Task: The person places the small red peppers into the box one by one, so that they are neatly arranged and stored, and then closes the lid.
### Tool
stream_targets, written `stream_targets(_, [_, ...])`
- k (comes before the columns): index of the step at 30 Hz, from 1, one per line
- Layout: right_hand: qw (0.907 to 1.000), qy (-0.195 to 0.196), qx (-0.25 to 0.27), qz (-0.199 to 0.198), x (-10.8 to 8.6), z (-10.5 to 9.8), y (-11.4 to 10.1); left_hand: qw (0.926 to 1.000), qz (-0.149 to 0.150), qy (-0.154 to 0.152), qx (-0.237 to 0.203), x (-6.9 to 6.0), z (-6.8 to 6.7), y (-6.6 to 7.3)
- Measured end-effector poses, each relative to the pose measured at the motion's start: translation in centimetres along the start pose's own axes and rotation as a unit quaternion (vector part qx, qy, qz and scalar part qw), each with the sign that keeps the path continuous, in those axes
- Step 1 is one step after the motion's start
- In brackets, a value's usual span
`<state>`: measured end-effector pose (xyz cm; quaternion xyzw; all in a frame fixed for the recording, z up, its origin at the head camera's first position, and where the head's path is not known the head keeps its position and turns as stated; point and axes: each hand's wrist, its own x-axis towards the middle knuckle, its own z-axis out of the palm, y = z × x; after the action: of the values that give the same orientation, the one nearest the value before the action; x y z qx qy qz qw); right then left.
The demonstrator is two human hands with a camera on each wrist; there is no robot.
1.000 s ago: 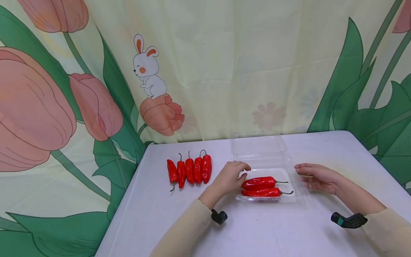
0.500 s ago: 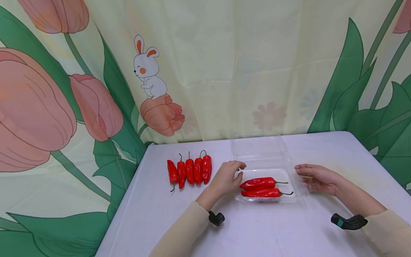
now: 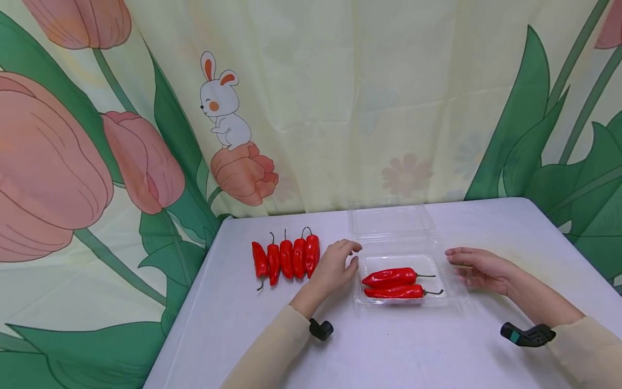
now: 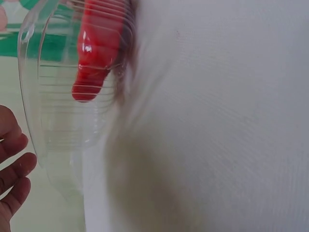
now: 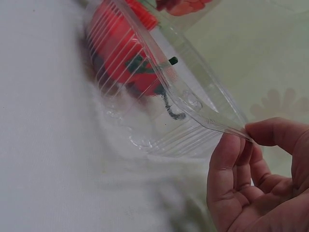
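Note:
Two red chili peppers, one [image 3: 390, 277] behind the other [image 3: 394, 292], lie side by side in a clear plastic clamshell box [image 3: 430, 262], stems to the right. Its lid [image 3: 391, 222] is folded back. My right hand [image 3: 486, 270] is at the box's right side; in the right wrist view the thumb and fingers of the hand [image 5: 258, 179] pinch the box rim [image 5: 217, 124]. Left of the box, my left hand [image 3: 334, 266] holds nothing, its fingers loosely bent. In the left wrist view those fingers [image 4: 19, 166] are close beside the rim; whether they touch it is unclear.
Several more red chili peppers [image 3: 286, 259] lie in a row on the white tablecloth [image 3: 233, 335], left of my left hand. Behind the table hangs a curtain [image 3: 311, 108] with tulips and a rabbit on it. Each wrist carries a small black camera [image 3: 527, 334].
My left hand has drawn back to the left, away from the peppers in the box. The right hand and the box have stayed put.

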<state>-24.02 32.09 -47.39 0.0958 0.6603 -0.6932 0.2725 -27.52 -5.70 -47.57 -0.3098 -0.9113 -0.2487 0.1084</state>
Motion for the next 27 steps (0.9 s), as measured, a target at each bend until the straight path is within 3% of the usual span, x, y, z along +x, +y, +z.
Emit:
stream_targets(7, [1.0000,0.000,-0.001,0.000,-0.1,0.1,0.0,0.9999,-0.008,0.007,0.011,-0.1,0.3,-0.5])
stream_targets(27, [1.0000,-0.003,0.006,-0.002,-0.1,0.1,0.0,0.9974,-0.068,0.021,0.016,-1.2,0.1,-2.2])
